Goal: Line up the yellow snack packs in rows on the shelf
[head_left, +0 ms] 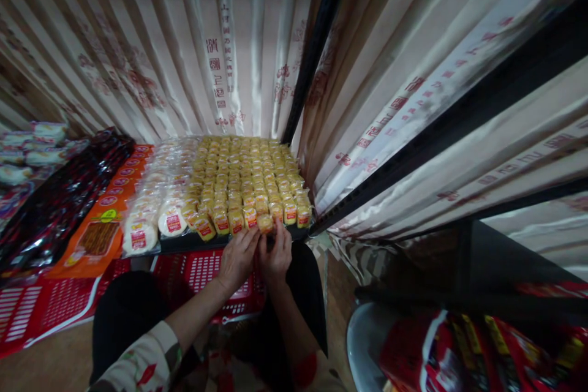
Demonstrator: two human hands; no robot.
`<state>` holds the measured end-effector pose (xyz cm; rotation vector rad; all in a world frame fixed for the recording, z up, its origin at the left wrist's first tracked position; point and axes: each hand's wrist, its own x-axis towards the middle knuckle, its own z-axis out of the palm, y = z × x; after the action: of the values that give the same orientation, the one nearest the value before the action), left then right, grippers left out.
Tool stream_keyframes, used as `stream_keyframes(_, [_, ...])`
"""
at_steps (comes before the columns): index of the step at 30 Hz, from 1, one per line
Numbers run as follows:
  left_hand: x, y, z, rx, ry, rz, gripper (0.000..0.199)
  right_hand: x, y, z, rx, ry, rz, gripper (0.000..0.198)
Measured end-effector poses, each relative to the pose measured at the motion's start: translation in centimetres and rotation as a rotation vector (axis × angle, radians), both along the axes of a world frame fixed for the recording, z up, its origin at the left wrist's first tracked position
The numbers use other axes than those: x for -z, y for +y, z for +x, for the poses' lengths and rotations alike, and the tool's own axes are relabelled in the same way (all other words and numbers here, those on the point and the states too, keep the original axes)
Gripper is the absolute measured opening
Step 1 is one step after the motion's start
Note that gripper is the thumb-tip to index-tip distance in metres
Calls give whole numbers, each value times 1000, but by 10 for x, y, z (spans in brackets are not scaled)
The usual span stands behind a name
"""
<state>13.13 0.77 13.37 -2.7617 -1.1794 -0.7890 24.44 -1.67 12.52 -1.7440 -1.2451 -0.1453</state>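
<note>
Both hands meet at the front of the rows of yellow cakes (250, 162), which serve here as the landmark. Between the fingertips sits one small wrapped cake (265, 223), a little right of the middle of the rows' front line, tilted and partly hidden by the fingers. The right hand (275, 254) appears to grasp it between thumb and fingertips. The left hand (237, 255) has its fingers drawn together just beside the cake; whether they grip it or only touch it, I cannot tell.

Judging from how tightly the rows stand, this cake is best handled by its sides with a light pinch, since a hard squeeze could crush it or crease the wrapper. The left fingers would serve well as a steady stop, so that its neighbours do not slide or topple. Small, level movements suit the front of the rows, because the edge of the black shelf (177, 244) lies just below them and a slip could drop the cake into the red basket (199, 266) beneath. Turning the label squarely outward would match those beside it.

Left of the rows lie white round cakes (173, 218), and beyond those an orange packet (98, 236); sleeves should stay off both.
</note>
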Motion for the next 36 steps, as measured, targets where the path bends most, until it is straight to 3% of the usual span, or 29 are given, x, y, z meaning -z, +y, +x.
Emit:
stream_keyframes(7, [-7, 8, 10, 27, 57, 80, 30, 5, -1, 6, -52, 31, -22, 41])
stream_keyframes(14, [-11, 9, 15, 31, 152, 51, 28, 16, 1, 14, -64, 81, 70, 25])
stream_keyframes(23, [-21, 15, 27, 2, 152, -66, 25, 16, 2, 14, -70, 135, 10, 35])
stream_keyframes(36, [-12, 20, 13, 8, 39, 31, 25, 10, 5, 7, -96, 128, 19, 36])
